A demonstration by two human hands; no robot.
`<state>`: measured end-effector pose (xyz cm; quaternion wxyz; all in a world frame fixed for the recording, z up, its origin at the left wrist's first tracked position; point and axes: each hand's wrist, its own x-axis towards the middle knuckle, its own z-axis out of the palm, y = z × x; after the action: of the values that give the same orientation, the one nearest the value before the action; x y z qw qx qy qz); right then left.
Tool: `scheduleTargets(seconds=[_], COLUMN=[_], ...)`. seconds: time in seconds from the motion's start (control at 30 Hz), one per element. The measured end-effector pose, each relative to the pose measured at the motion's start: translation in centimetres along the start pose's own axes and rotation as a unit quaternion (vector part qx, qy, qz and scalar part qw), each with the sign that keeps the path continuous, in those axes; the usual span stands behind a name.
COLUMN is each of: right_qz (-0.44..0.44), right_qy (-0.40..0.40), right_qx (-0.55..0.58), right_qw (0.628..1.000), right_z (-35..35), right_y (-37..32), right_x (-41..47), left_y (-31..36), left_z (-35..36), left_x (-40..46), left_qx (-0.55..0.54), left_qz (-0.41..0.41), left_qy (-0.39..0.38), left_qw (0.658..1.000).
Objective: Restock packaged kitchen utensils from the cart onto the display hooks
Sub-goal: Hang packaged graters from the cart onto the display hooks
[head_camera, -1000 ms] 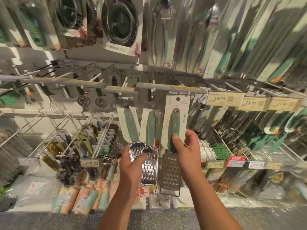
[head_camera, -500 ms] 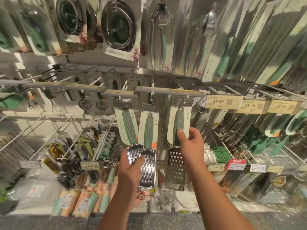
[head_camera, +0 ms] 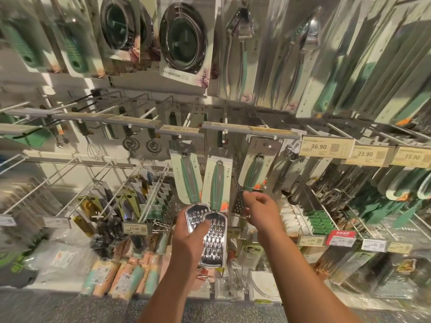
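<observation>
My left hand [head_camera: 190, 238] grips two packaged graters by their metal plates: one [head_camera: 194, 212] behind, one [head_camera: 215, 238] in front, green handles on pale cards pointing up. A third packaged grater [head_camera: 253, 173] hangs from a white display hook [head_camera: 268, 146] under the grey price rail. My right hand [head_camera: 260, 207] hovers just below that grater's handle, beside its perforated plate [head_camera: 238, 202], fingers loosely curled and holding nothing.
Several bare white hooks [head_camera: 149, 111] stick out along the rail to the left. Price tags [head_camera: 325, 146] line the rail on the right. Strainers [head_camera: 184, 38] and tongs hang above. Packaged goods fill the lower shelf [head_camera: 121, 278]. No cart is in view.
My right hand carried the third grater up and right onto the hook, then let go and dropped slightly. My left hand kept the two graters almost still.
</observation>
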<state>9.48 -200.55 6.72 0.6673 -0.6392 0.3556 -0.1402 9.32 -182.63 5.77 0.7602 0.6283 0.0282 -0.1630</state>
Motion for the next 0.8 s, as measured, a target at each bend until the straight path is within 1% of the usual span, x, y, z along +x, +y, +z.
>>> scheduleTargets(seconds=[0.1,0.17,0.3,0.5,0.7,0.8], right_qz=[0.019,0.014,-0.034,-0.070,-0.046,-0.059], right_qy=[-0.090,-0.117,-0.107,-0.097,-0.110,-0.110], right_qx=[0.004,0.001,-0.004,0.002,0.062,0.044], right_qw=[0.996,0.993,0.994,0.993,0.991,0.991], right_z=[1.1,1.7,2.1,1.8,1.0,0.8], right_y=[0.0,0.0,0.2,0.2,0.6,0.7], right_x=[-1.4,-2.0,-2.5,-3.1,-3.3,-3.1], left_y=[0.0,-0.2,-0.1,-0.2,-0.3,-0.2], left_z=[0.2,0.4,0.6,0.2,0.5,0.5], left_x=[-0.4,-0.4,-0.6,-0.3,-0.2,-0.2], left_qx=[0.006,0.005,0.004,0.013,-0.007,0.003], left_qz=[0.020,0.023,0.009,0.024,0.036,0.034], left_qy=[-0.010,-0.028,-0.041,-0.047,-0.046,-0.039], left_qw=[1.000,0.999,0.999,0.999,0.998,0.999])
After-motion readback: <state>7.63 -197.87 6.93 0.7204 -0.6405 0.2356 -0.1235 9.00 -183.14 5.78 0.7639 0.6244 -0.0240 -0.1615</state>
